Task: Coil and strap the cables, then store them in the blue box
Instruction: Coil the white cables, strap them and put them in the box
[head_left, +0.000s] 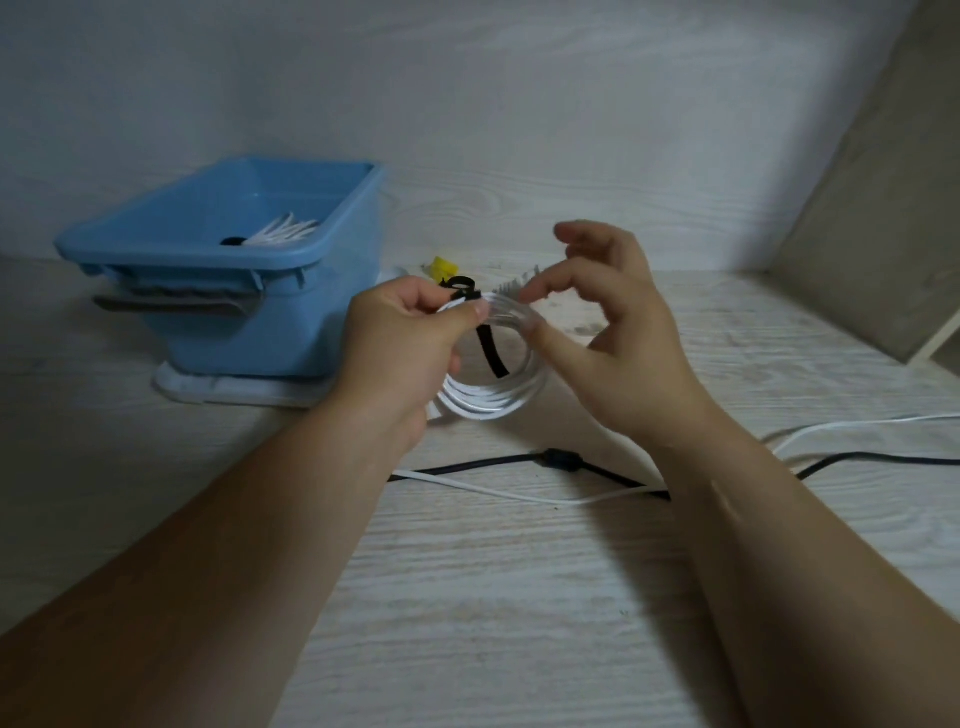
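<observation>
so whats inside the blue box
A white cable coil with a black strap lies in the box. Its near wall hides the rest of the floor.

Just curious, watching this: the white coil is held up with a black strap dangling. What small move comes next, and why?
Probably the right hand should pinch the hanging tail of the black fabric strap and wrap it round the coiled white cable. The left hand pinches the coil's top, but the tail hangs loose, so the coil looks unbound.
</observation>
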